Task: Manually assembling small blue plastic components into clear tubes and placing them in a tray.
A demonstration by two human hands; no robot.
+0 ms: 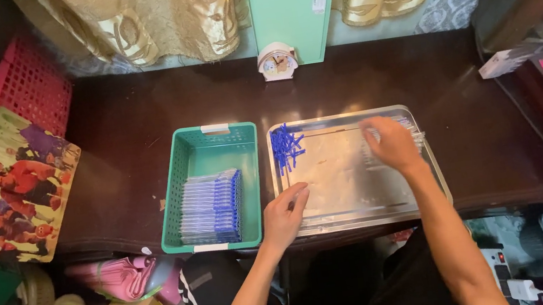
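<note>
Hands over steel tray (430, 172): left hand (284, 216) rested loosely curled on tray edge, empty; right hand (391, 144) closed on clear pen barrels (412, 127) beside blue caps (285, 147).

Dim, warm light; glare on the metal tray (420, 153); edges bowed.

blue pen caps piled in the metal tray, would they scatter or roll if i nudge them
Probably scatter: the blue pen caps are small, loose and lie criss-crossed on the smooth metal tray, so they would likely slide easily. Its raised rim should keep them in. They look light.
</note>
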